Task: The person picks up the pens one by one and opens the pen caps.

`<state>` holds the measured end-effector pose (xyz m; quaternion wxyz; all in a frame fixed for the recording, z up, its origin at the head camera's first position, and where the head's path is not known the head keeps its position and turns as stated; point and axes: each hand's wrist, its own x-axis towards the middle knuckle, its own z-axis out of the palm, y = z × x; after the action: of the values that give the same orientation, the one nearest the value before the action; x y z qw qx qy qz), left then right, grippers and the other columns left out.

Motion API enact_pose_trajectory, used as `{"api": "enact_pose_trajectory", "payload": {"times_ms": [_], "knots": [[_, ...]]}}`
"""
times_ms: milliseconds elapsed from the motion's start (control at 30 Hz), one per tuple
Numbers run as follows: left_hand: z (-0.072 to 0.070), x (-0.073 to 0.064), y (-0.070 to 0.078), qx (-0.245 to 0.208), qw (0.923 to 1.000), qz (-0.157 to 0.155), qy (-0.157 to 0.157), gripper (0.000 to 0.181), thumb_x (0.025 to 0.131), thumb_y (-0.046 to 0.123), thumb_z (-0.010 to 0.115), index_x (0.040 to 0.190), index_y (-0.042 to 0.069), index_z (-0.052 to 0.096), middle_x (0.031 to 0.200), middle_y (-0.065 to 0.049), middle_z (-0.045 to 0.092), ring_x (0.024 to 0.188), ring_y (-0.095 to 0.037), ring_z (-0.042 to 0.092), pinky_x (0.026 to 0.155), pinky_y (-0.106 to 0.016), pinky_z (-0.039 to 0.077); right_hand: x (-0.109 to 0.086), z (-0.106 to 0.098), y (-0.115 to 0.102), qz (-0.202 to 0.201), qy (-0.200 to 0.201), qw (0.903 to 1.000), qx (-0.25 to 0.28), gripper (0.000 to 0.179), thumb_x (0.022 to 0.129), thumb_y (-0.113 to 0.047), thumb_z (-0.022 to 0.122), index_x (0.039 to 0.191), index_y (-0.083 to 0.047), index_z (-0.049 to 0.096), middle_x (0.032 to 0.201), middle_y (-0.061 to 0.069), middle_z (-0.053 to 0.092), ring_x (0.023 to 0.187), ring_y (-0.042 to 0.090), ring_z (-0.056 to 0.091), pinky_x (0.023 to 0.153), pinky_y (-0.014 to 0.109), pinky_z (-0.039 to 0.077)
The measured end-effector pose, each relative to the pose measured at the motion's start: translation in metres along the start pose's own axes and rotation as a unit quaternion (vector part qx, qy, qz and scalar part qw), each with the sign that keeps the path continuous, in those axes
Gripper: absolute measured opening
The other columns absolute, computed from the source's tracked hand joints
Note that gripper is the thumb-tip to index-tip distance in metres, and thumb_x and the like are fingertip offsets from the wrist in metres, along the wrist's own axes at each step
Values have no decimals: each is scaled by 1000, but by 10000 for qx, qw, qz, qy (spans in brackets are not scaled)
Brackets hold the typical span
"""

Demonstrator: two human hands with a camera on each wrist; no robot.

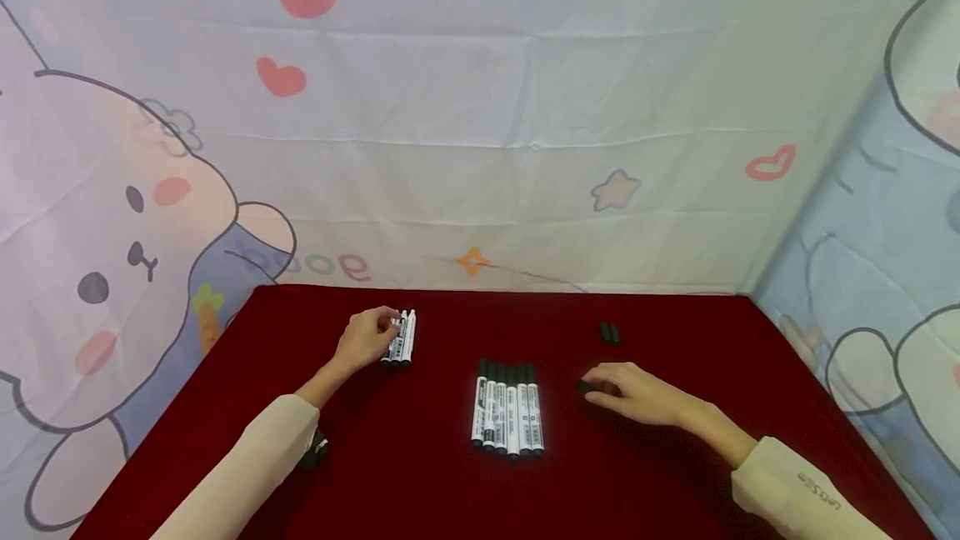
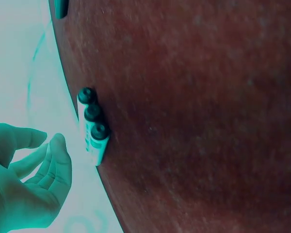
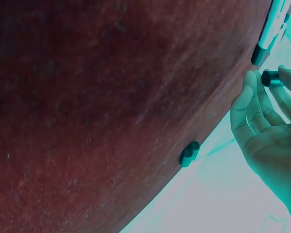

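While the left hand [image 1: 365, 337], thumb and fingers slightly apart, partly hides slim white markers [image 1: 408, 338], the right hand [image 1: 633, 392] pinches a small black cylindrical cap [image 3: 270, 78].

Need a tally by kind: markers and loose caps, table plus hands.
Capped markers: 6
Uncapped markers: 3
Loose black caps: 3, one in the right hand
Total: 12, excluding a dark shape partly hidden by the left sleeve, unclear.
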<state>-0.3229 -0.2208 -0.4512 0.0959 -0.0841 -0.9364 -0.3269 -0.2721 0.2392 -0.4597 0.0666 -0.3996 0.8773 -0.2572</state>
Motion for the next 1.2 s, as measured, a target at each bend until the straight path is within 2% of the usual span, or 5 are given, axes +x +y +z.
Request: {"api": "enact_pose_trajectory", "payload": {"times_ms": [200,367,600,900,1200], "knots": [[6,-5,14,81,9995,280,-144,27,94,4,63,119,-4,70,99,-19,74,69,-17,59,50,-23,39,2,-7,11,-105,135,9986,499,28,106,-21,57,120,0,68,105,7,73,90,9,68,77,25,57],[14,-12,29,260,9974,608,-274,26,94,6,66,118,-3,70,95,-13,74,74,-17,66,52,-25,45,3,-16,20,196,297,9962,791,29,105,-19,57,122,3,66,100,10,74,82,16,68,70,24,55],[29,-24,50,254,9934,989,-526,23,95,7,69,116,-1,71,88,-8,71,68,-10,60,59,-25,47,10,-27,39,628,801,9914,821,29,105,-17,58,122,6,65,106,18,74,91,29,71,75,28,59],[45,-41,71,184,9803,1666,-1048,21,94,6,69,114,-2,71,86,-7,72,68,-8,61,60,-21,48,7,-33,56,1645,1467,9699,1033,41,106,-25,58,133,6,60,117,23,71,100,31,69,74,29,57],[58,-54,85,267,9735,1760,-1437,23,94,8,69,116,1,71,90,-8,72,63,-5,51,54,-20,43,7,-37,69,2100,1986,9501,1174,44,106,-21,56,134,12,55,115,32,68,96,35,71,70,29,58]]}}
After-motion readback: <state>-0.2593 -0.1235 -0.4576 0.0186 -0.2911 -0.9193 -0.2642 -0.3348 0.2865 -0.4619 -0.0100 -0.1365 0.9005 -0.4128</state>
